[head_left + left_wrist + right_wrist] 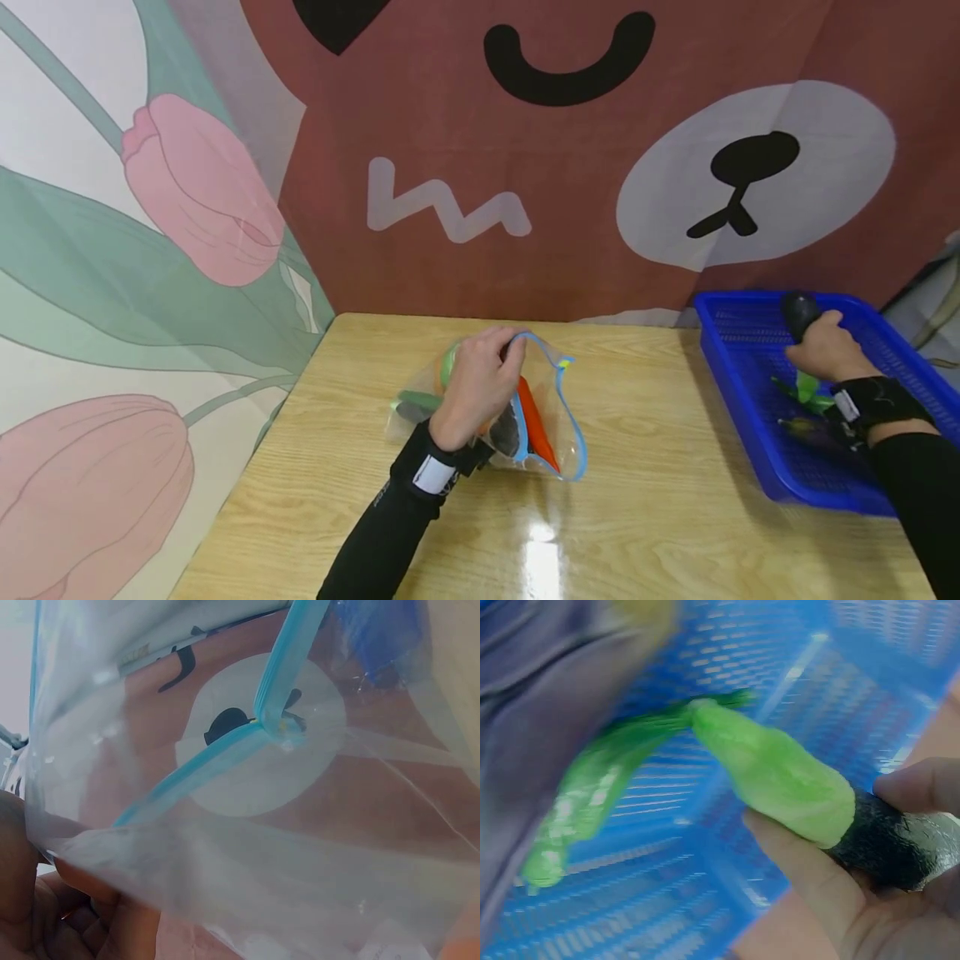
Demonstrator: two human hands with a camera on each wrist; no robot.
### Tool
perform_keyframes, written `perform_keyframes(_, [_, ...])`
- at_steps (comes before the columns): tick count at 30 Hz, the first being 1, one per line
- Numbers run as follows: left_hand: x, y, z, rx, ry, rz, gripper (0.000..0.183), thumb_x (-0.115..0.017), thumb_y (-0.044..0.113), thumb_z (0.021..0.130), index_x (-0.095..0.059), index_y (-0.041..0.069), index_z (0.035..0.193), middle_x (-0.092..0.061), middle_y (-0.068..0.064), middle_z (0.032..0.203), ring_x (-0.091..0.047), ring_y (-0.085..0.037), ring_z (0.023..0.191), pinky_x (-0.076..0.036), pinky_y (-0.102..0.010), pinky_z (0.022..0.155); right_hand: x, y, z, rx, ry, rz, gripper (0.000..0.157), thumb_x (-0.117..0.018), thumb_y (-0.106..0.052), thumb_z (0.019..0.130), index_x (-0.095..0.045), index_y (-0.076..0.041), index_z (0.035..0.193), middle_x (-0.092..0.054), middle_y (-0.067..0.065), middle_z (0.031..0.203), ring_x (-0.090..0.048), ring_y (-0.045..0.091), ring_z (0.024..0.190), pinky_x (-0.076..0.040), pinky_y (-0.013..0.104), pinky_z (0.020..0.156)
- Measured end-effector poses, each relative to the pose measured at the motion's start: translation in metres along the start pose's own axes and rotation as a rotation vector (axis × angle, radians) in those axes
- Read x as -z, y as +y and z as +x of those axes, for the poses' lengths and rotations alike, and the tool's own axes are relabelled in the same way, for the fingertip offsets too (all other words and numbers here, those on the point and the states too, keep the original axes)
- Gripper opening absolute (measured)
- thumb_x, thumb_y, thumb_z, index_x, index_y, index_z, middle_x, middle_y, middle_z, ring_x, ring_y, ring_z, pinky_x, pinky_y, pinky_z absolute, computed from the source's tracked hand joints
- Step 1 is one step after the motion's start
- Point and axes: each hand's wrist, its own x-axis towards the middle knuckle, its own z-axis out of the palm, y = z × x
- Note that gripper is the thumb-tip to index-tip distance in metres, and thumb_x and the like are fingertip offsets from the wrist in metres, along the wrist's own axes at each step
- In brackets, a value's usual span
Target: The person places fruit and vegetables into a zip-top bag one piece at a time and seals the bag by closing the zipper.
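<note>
My left hand (pixel 480 379) pinches the upper rim of a clear zip bag (pixel 573 417) with a blue edge, which lies open to the right on the table. Inside it are a long red-orange piece (pixel 534 425), a green piece (pixel 420 400) and dark pieces. Clear film and the blue zip strip (pixel 187 776) fill the left wrist view. Over the blue basket (pixel 738 400), my right hand (pixel 832 350) grips a dark, glossy eggplant (pixel 799 313). Its pale green stem end (pixel 780 772) points down into the basket in the right wrist view.
Bright green pieces (pixel 808 390) and a dark, yellowish piece (pixel 802 428) lie in the basket, partly behind the right wrist. Bag and basket stand apart on a wooden table (pixel 645 517). A printed bear cloth (pixel 570 267) hangs along the table's back edge.
</note>
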Motion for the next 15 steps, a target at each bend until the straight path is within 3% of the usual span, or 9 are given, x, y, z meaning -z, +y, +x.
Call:
perform_keyframes(4, [0.001, 0.0, 0.0, 0.001, 0.003, -0.007, 0.02, -0.051, 0.01, 0.094, -0.065, 0.006, 0.081, -0.044, 0.002, 0.063, -0.042, -0.008, 0.052, -0.034, -0.021, 0.048, 0.005, -0.02, -0.012, 0.062, 0.116, 0.079, 0.079, -0.058, -0.013, 0.082, -0.003, 0.026, 0.124, -0.041, 0.047, 0.079, -0.05, 0.058, 0.068, -0.04, 0.058, 0.055])
perform_keyframes(7, [0.0, 0.0, 0.0, 0.001, -0.002, -0.005, 0.021, -0.051, 0.01, 0.095, -0.064, 0.007, 0.08, -0.043, 0.002, 0.063, -0.041, -0.008, 0.052, -0.034, -0.021, 0.048, 0.009, -0.036, -0.025, 0.096, 0.191, 0.144, 0.083, -0.059, -0.012, 0.084, 0.0, 0.02, 0.132, -0.043, 0.045, 0.08, -0.051, 0.054, 0.065, -0.04, 0.052, 0.049])
perform_keyframes(10, [0.001, 0.0, 0.0, 0.007, -0.005, -0.001, 0.021, -0.051, 0.011, 0.096, -0.063, 0.008, 0.078, -0.042, 0.002, 0.062, -0.041, -0.008, 0.052, -0.033, -0.022, 0.048, 0.015, -0.056, -0.041, 0.122, 0.234, 0.199, 0.085, -0.057, -0.011, 0.084, 0.005, 0.014, 0.137, -0.044, 0.039, 0.08, -0.052, 0.044, 0.059, -0.039, 0.044, 0.044])
perform_keyframes(15, [0.0, 0.001, 0.0, 0.017, -0.004, 0.013, 0.02, -0.051, 0.011, 0.096, -0.066, 0.006, 0.083, -0.045, 0.002, 0.064, -0.042, -0.009, 0.054, -0.035, -0.022, 0.049, 0.019, -0.101, -0.073, 0.211, 0.294, 0.236, 0.079, -0.059, -0.007, 0.085, -0.001, 0.01, 0.137, -0.047, 0.033, 0.083, -0.051, 0.034, 0.057, -0.037, 0.036, 0.044])
